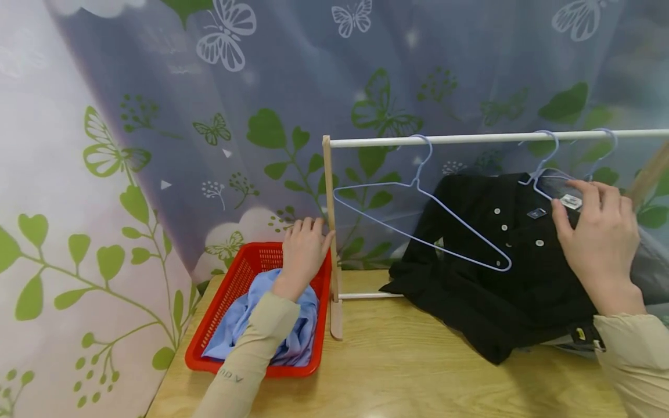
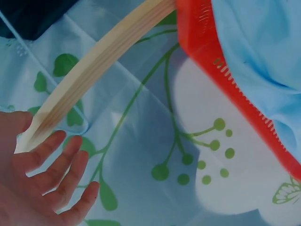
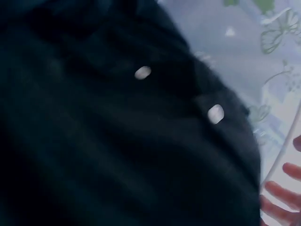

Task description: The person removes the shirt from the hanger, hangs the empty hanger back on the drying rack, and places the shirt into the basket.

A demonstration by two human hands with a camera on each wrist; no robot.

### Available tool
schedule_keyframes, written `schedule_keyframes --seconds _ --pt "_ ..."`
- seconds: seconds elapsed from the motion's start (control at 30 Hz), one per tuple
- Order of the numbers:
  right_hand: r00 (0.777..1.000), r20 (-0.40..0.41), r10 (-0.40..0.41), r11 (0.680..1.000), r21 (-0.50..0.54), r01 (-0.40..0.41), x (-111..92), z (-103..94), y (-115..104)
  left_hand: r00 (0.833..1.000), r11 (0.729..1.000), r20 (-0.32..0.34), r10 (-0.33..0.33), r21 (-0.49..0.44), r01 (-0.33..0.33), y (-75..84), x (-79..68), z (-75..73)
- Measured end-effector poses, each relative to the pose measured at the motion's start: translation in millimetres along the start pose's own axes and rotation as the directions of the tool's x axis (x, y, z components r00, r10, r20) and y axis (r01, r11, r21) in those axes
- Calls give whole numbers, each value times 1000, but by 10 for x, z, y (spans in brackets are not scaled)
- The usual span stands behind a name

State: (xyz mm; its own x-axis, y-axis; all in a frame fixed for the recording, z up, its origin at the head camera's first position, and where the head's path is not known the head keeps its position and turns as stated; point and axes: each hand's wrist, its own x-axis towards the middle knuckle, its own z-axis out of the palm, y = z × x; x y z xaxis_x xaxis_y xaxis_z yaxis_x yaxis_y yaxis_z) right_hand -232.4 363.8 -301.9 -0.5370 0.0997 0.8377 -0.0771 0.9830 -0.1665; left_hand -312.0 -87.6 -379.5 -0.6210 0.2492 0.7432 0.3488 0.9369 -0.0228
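Observation:
A black shirt (image 1: 470,290) with white buttons hangs by its collar from a pale blue hanger (image 1: 543,157) on the white rail. My right hand (image 1: 601,232) is at its collar, thumb and fingers spread apart, close to the white label (image 1: 571,201). In the right wrist view, the black cloth (image 3: 117,132) fills most of the picture, and fingers (image 3: 282,195) show at the right edge. My left hand (image 1: 305,249), fingers loosely extended, is over the red basket (image 1: 206,325), close to the rack's wooden post (image 2: 89,70). Blue cloth (image 1: 235,325) lies bunched inside the basket.
Another pale blue hanger (image 1: 455,215) hangs with no garment on the rail (image 1: 470,139), left of the black shirt. Grey clothing (image 1: 648,267) hangs at the far right. A patterned curtain (image 1: 292,69) stands behind the rack, which rests on a wooden table (image 1: 407,371).

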Motion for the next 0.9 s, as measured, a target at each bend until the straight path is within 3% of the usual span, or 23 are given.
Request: schedule_keyframes --seconds 0.1,0.23,0.37,0.47,0.57,0.63,0.73,0.9 --pt "989 113 95 994 -60 -88 -61 12 126 1000 1000 9 6 29 -6 8 -17 71" --pt "954 223 200 978 -106 -180 -171 -1 222 1000 999 -5 18 46 -18 13 -27 140" --pt "972 185 146 988 -72 -135 -253 17 244 999 999 -25 28 33 -27 11 -23 170" --pt "994 96 46 999 -25 -44 -272 50 225 999 999 -28 26 19 -26 6 -19 176" --pt "999 47 4 1000 1 -4 -274 74 199 999 1000 -27 23 12 -23 1 -16 179" --pt "999 45 21 1000 1 -21 -280 72 183 999 1000 -27 25 13 -24 -1 -18 182" --pt "989 104 102 995 -30 -99 -291 50 167 999 1000 -23 26 10 -25 -3 -21 185" --pt "943 229 240 970 -97 -223 -306 1 145 999 999 -23 27 19 -27 -1 -21 184"
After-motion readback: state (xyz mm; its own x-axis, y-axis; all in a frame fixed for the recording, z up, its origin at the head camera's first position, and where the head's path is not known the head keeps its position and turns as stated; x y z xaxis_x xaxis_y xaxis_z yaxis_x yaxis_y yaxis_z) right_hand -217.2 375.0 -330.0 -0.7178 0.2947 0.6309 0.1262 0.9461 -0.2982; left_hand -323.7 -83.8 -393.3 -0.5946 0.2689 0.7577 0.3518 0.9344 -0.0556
